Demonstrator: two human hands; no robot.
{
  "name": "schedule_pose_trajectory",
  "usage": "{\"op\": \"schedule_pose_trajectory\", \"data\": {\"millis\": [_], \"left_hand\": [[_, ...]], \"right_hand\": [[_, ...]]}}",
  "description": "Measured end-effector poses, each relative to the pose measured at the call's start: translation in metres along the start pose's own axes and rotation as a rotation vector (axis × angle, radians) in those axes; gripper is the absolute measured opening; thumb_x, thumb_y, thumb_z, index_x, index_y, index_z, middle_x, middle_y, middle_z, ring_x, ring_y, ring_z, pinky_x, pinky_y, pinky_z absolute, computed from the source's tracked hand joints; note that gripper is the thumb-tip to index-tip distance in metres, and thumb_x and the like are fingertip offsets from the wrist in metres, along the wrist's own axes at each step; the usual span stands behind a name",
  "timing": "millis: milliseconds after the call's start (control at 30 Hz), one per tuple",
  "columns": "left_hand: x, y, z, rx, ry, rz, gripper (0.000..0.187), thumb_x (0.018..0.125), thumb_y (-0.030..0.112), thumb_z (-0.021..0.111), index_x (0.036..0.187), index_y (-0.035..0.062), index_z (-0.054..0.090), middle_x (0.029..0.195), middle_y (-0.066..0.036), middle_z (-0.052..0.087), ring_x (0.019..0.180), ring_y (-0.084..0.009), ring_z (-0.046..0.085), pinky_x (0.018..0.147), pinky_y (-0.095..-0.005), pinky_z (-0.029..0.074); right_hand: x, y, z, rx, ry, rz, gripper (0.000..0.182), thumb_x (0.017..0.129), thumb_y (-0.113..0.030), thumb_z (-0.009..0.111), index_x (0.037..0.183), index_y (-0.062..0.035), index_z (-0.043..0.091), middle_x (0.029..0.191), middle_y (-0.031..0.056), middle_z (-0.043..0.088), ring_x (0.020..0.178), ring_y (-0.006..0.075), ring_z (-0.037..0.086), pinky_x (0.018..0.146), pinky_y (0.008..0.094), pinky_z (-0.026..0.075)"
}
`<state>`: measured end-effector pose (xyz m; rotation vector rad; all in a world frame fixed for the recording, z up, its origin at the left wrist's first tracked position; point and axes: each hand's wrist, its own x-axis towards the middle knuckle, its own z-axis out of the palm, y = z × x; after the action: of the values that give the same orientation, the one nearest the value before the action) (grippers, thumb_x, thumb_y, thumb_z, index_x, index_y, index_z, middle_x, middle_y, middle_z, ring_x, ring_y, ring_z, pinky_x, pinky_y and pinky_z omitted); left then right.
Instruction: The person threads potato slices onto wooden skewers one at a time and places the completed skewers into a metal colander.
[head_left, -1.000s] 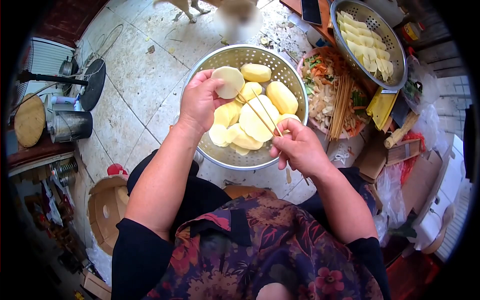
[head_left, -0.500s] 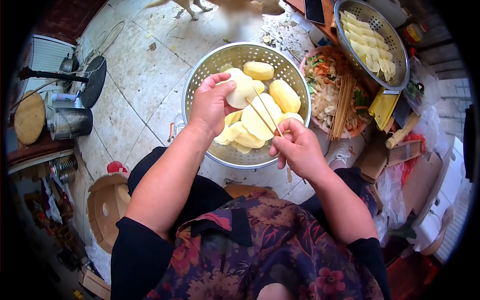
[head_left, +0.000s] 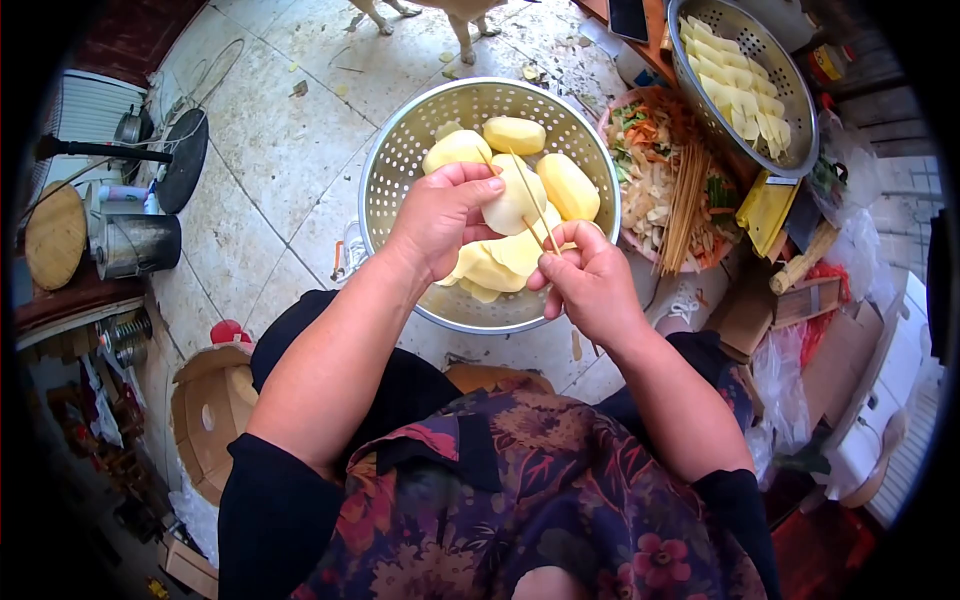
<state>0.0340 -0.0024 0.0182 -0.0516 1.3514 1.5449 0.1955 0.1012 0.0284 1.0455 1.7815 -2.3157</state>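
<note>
My left hand (head_left: 445, 215) pinches a thin round potato slice (head_left: 512, 203) by its edge, over the big metal colander (head_left: 400, 125). In the fingers of my right hand (head_left: 590, 280) are two thin bamboo skewers (head_left: 541, 222). They point up and away from me and overlap the slice, one of them crossing its face. Below the hands lie more potato slices (head_left: 492, 265) in a loose pile. Whole peeled potatoes (head_left: 568, 187) rest along the far and right parts of the colander.
At right, a pink basin (head_left: 640, 235) holds vegetable scraps, with a bundle of skewers (head_left: 686, 205) across it. A second colander (head_left: 800, 110) holds skewered slices (head_left: 735, 85). A dog (head_left: 462, 20) stands beyond on the tiles. A cardboard box (head_left: 205, 415) sits at left.
My left hand has brought the potato slice right and nearer me, onto the skewers. The skewers tilt a little differently. The dog has shifted, its legs now showing at the top.
</note>
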Motion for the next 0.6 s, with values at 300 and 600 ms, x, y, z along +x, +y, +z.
{"op": "schedule_pose_trajectory", "data": {"millis": [300, 600], "left_hand": [[0.012, 0.014, -0.018, -0.155, 0.135, 0.165, 0.023, 0.090, 0.014, 0.056, 0.109, 0.0026, 0.052, 0.104, -0.010, 0.061, 0.094, -0.0222, 0.063, 0.084, -0.0404, 0.054], [-0.005, -0.005, 0.011, 0.042, -0.079, -0.049, 0.026, 0.089, 0.020, 0.060, 0.108, 0.0033, 0.055, 0.103, -0.010, 0.061, 0.093, -0.0218, 0.063, 0.084, -0.0391, 0.053]], "right_hand": [[-0.008, -0.001, -0.007, 0.030, -0.033, 0.064, 0.012, 0.090, -0.011, 0.054, 0.098, -0.0023, 0.050, 0.069, 0.0061, 0.062, 0.046, 0.0100, 0.053, 0.044, 0.0227, 0.041], [-0.007, -0.003, -0.012, 0.044, -0.018, 0.020, 0.019, 0.090, -0.010, 0.056, 0.106, -0.0004, 0.052, 0.067, 0.0057, 0.061, 0.045, 0.0083, 0.050, 0.040, 0.0210, 0.039]]}}
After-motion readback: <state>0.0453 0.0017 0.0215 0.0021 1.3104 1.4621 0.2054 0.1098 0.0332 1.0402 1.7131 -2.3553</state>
